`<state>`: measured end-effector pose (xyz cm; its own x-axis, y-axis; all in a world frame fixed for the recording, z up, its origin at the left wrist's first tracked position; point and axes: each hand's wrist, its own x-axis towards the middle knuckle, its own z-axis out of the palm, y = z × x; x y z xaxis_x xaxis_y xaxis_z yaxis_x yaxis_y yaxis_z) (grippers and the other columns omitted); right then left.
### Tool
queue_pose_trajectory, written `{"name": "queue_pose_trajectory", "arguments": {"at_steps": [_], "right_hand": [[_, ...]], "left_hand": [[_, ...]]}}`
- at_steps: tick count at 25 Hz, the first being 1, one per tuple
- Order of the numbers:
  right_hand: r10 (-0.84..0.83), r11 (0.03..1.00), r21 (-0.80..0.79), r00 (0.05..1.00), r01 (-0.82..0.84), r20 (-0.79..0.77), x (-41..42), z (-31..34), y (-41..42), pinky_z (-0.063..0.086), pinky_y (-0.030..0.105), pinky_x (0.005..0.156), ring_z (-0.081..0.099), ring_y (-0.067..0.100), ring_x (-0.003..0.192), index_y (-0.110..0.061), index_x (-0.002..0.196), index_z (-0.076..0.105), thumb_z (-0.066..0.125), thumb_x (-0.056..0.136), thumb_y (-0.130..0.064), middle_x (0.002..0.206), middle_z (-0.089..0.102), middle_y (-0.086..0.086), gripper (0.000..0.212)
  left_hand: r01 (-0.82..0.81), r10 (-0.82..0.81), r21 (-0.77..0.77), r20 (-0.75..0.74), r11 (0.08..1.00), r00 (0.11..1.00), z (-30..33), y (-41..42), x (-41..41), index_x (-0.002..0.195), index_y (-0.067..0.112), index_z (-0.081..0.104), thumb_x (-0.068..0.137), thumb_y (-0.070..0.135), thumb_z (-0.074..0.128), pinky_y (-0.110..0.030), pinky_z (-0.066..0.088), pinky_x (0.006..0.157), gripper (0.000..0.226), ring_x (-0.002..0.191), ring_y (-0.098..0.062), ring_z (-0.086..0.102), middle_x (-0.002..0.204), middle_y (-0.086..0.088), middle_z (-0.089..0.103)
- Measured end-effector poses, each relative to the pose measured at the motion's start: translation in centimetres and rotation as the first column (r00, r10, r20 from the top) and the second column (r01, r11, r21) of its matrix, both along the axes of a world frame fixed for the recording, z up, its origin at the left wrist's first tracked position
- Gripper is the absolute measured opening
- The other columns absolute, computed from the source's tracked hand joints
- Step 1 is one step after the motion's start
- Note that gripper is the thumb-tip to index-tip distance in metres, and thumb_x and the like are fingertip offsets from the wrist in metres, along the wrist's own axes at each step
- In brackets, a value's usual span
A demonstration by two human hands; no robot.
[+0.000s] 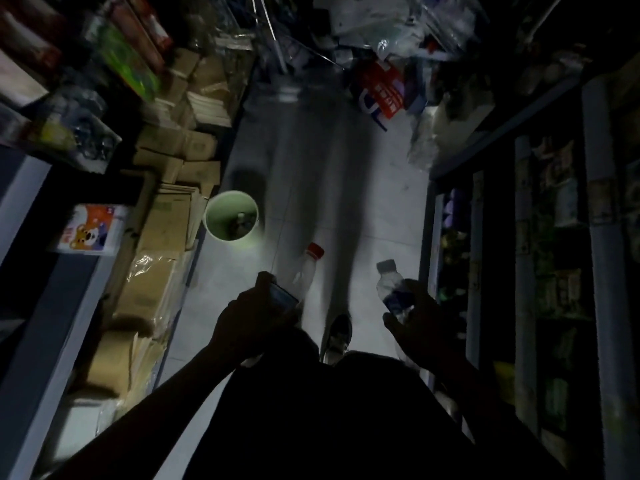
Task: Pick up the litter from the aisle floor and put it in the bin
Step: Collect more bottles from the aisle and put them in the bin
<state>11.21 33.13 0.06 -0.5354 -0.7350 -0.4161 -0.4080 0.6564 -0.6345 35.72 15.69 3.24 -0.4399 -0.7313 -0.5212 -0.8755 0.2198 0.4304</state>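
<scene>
A dim shop aisle is shown from above, with two bottles carried toward a bin. The left hand (258,311) is curled round the lower body of a red-capped bottle (304,271), whose long axis runs up and to the right from the grip, the cap pointing away from the person. The right hand (420,318) is closed round the base of a blue-labelled bottle (393,289), whose long axis leans up and slightly to the left, its neck likewise pointing away. Both bottles are held clear of the floor (346,188).

The green bin (231,216) stands on the floor ahead and to the left, just beside the stacked cardboard boxes (166,230), its mouth open upward (some items are visible at its bottom, though they cannot be identified). The bin lies up and slightly left of the left hand, and well apart from the right hand across the aisle; the left hand is therefore judged the nearer. The coming move is judged to turn on this offset: each bottle must be brought forward and leftward until it is over the rim before it is let go. One shoe (337,336) is seen between the hands.
</scene>
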Motion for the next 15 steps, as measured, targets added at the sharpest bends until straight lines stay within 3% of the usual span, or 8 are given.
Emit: {"name": "queue_pose_trajectory", "arguments": {"at_steps": [4,7,10,15], "right_hand": [[0.108,0.992,-0.053,0.993,-0.110,-0.041,-5.4,0.5,-10.8,0.048,0.032,0.087,0.057,0.014,0.098,-0.026,0.136,0.047,0.081,0.079,-0.029,0.110,0.053,-0.013,0.067],[0.177,0.982,-0.070,0.984,-0.177,-0.019,-7.7,0.6,-18.5,0.044,0.026,0.086,0.054,0.008,0.097,-0.027,0.137,0.047,0.081,0.079,-0.028,0.111,0.055,-0.015,0.067],[0.208,0.977,-0.028,0.978,-0.209,-0.028,-9.1,0.4,-24.7,0.040,0.023,0.087,0.054,0.008,0.100,-0.025,0.140,0.047,0.083,0.079,-0.028,0.113,0.055,-0.014,0.071],[0.195,0.979,0.069,0.980,-0.193,-0.032,-10.8,0.0,-29.9,0.041,0.026,0.087,0.060,0.021,0.109,-0.022,0.142,0.046,0.081,0.082,-0.029,0.116,0.056,-0.007,0.070]], "left_hand": [[-0.097,0.096,0.030,0.034,0.995,0.995,0.0,-4.6,-1.5,0.130,0.021,0.040,0.085,0.059,0.071,-0.013,0.032,0.051,0.066,0.066,-0.003,0.055,0.091,0.007,0.064],[-0.184,0.181,0.052,0.060,0.982,0.982,-0.5,-9.2,-2.4,0.127,0.022,0.041,0.082,0.057,0.075,-0.012,0.034,0.052,0.066,0.065,0.002,0.053,0.088,0.012,0.061],[-0.225,0.222,0.054,0.057,0.973,0.973,-1.1,-15.4,-3.6,0.127,0.024,0.041,0.080,0.056,0.078,-0.020,0.039,0.055,0.068,0.067,-0.004,0.055,0.091,0.011,0.061],[-0.171,0.172,-0.042,0.006,0.984,0.985,-0.9,-26.7,-7.3,0.153,0.025,0.029,0.082,0.065,0.070,-0.033,0.052,0.072,0.091,0.090,-0.023,0.070,0.096,0.004,0.063]]}}
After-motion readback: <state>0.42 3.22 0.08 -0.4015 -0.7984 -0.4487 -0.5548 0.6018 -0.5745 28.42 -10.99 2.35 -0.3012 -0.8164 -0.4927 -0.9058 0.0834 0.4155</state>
